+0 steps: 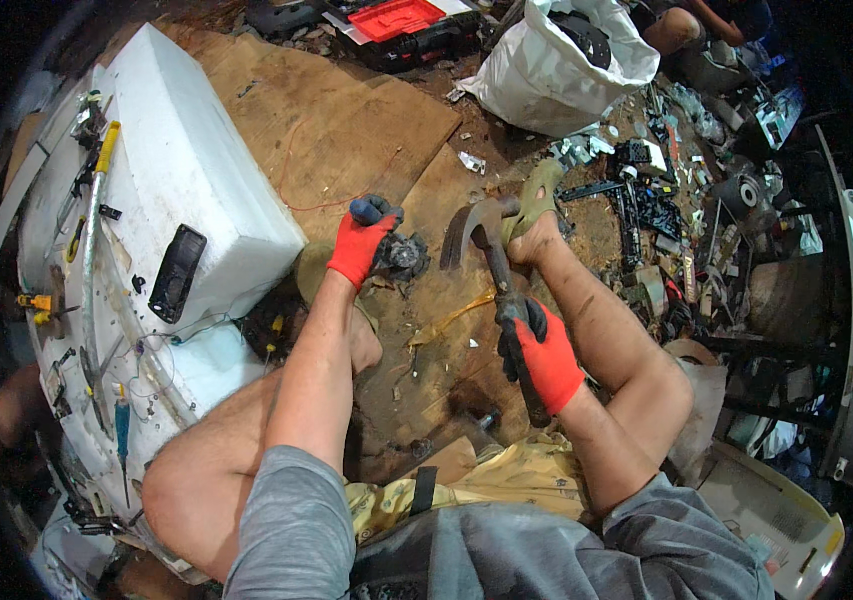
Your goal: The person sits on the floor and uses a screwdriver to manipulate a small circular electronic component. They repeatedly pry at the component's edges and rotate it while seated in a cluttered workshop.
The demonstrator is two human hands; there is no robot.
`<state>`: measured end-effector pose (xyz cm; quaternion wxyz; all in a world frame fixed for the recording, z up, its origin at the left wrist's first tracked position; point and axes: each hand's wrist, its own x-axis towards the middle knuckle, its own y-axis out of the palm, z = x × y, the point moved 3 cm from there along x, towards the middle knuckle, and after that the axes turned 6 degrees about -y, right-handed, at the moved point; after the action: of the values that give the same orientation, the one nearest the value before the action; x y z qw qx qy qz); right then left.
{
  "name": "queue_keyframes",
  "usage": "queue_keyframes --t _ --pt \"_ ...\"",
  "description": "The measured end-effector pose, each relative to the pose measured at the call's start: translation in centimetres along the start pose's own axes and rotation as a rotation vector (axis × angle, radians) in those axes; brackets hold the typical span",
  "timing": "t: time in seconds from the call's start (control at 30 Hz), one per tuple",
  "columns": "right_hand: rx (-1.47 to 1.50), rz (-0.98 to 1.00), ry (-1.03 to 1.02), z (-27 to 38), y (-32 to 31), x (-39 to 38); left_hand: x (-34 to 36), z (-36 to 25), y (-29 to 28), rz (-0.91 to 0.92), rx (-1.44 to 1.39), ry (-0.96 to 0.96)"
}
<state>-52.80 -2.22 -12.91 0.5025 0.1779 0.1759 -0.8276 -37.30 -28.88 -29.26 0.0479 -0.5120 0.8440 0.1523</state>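
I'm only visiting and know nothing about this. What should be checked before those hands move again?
1. Right hand gripping the long-handled hammer with a dark, curved metal head: ok; fingers wrap the handle.
2. Left hand apart from the hammer head: ok; a gap shows.
3. Firm hold on the dark, lumpy part by the left hand: cannot tell; the grip is partly hidden.
4. Olive-green slip-on shoe on the right foot well clear: not ok; the hammer head looks very near.
5. Red-and-dark gloves on both hands: ok.
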Motion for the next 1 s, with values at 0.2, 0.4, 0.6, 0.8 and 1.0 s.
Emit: queue_keyframes --t 0.2,0.4,0.6,0.8,1.0 --pt "-0.019 -0.021 -0.012 0.2 -0.8 0.3 -0.8 -1.0 1.7 0.021 0.139 -0.054" --pt "-0.016 0.004 0.007 0.2 -0.6 0.1 -0.8 0.3 2.2 0.014 0.084 -0.047" --pt "0.013 -0.008 0.032 0.1 -0.5 -0.1 -0.9 0.6 2.4 0.01 0.122 -0.057" --pt "0.013 -0.001 0.013 0.2 -0.2 -0.1 -0.9 0.6 2.5 0.011 0.136 -0.012" --pt "0.012 0.032 0.035 0.7 0.5 -0.2 -0.9 1.8 2.3 0.009 0.131 0.047"
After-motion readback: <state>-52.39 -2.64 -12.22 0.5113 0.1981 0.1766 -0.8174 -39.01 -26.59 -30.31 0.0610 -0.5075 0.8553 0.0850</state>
